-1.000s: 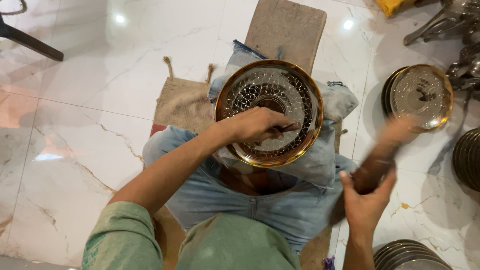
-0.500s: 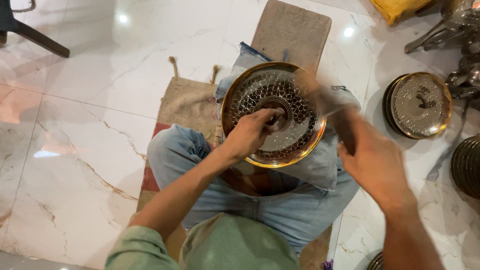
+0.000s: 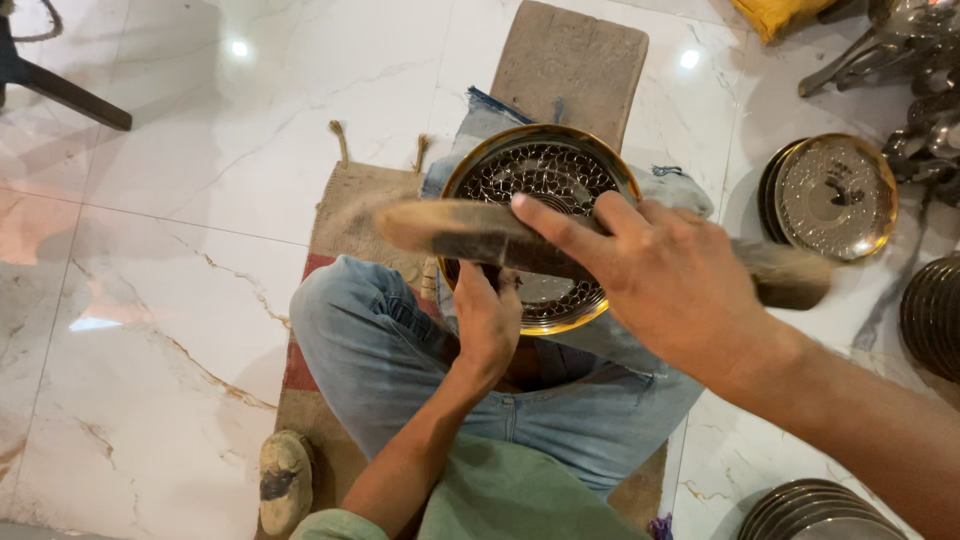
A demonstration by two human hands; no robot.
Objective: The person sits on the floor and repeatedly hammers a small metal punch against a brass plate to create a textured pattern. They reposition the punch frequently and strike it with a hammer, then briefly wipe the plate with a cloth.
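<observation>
The right hand (image 3: 680,285) grips a stiff, likely weighty wooden mallet (image 3: 470,232) mid-shaft, above the thin embossed metal plate (image 3: 545,170) the left hand (image 3: 487,320) pinches at its near rim.

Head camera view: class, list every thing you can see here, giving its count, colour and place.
Patterned round plate: one, gold-rimmed silver, on lap.
Long wooden tool: one, brown, above plate.
Finished plate: one, silver-gold, floor at right.
Plate stacks: two, dark metal, right edge and bottom right.
Wooden block: one, brown, top centre.
Burlap mat: one, tan, under the person.
Left hand: grip on plate's near rim.
Right hand: grip around tool.
</observation>
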